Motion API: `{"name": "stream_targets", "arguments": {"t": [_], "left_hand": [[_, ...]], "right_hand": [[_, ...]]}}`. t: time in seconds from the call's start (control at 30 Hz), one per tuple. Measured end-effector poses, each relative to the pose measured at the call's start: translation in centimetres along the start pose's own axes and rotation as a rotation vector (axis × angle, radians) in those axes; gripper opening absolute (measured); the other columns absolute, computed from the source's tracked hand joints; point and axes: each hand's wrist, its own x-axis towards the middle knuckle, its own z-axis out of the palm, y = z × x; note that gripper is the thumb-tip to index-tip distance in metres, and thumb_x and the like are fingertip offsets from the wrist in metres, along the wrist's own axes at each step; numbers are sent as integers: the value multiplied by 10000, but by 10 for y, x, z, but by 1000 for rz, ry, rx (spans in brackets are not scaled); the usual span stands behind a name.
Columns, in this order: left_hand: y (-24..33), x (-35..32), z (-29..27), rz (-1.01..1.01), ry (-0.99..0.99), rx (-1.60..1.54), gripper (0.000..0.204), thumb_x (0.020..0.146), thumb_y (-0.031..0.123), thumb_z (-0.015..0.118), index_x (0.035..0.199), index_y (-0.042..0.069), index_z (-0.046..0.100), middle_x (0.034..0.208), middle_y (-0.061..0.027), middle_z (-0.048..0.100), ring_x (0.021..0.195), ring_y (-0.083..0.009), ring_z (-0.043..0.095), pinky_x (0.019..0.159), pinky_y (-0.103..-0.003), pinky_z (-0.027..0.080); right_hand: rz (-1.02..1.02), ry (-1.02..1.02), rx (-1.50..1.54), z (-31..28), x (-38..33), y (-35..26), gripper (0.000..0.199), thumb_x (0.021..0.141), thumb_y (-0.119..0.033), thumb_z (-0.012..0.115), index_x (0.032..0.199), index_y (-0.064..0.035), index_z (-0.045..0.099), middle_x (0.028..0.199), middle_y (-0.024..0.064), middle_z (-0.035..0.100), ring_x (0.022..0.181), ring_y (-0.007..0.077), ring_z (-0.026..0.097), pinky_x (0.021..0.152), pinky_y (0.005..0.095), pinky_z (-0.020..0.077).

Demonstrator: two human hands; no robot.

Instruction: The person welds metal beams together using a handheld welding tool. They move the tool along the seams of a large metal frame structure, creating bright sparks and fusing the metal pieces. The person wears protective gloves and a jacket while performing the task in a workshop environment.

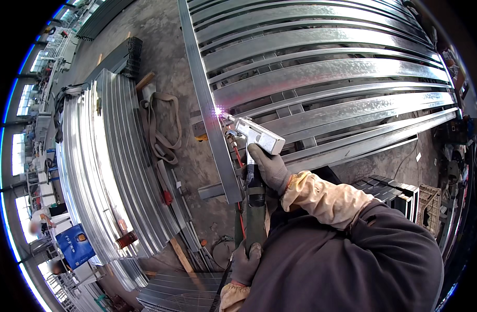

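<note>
Our right hand (269, 167) grips the welding gun (255, 134), its tip sparking on the steel frame (321, 73) ahead; our left hand (246, 262) clasps the hose (255, 213) below. Stacked steel sheets (108, 166) lie leftward; our sleeve hides the floor.

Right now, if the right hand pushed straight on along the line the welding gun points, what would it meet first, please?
Most likely the long steel frame rail: the right hand aims the welding gun at the bright spark there.
</note>
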Motion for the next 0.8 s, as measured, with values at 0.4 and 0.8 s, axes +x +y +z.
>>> {"name": "stream_targets", "arguments": {"t": [0.4,0.8], "left_hand": [[0,2,-3,34,-26,-44,245,874,181,591,1010,-20,626,747,-103,673,672,-209,651,650,-348,506],[4,1,-3,-41,-44,-48,274,894,187,586,1066,-21,633,842,-160,671,758,-277,657,698,-374,502]], "right_hand": [[-13,-24,-37,5,-6,-7,172,976,-212,615,1015,-47,582,767,19,609,592,116,596,544,277,513],[-204,-1,-253,-7,5,6,240,981,-238,613,1085,-22,600,835,-11,593,746,74,548,649,252,470]]}}
